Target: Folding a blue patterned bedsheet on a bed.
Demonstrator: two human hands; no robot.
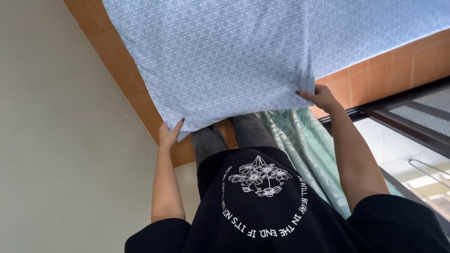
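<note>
Blue patterned cloth (pixel 243 51) hangs spread wide in the head view, held out in front of the person: the left hand (pixel 169 133) pinches one lower corner, the right hand (pixel 320 96) clamps the other, hands well apart. Likely a spreading or folding step; bringing the corners together evenly would need care. Orange floor tiles (pixel 389 70), a cream wall (pixel 56 140) and a green curtain (pixel 309 150) surround.

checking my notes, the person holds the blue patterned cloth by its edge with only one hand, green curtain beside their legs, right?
Not quite: in the head view both the left hand and right hand grip the blue patterned cloth by its edge. The green curtain is beside their legs.
</note>
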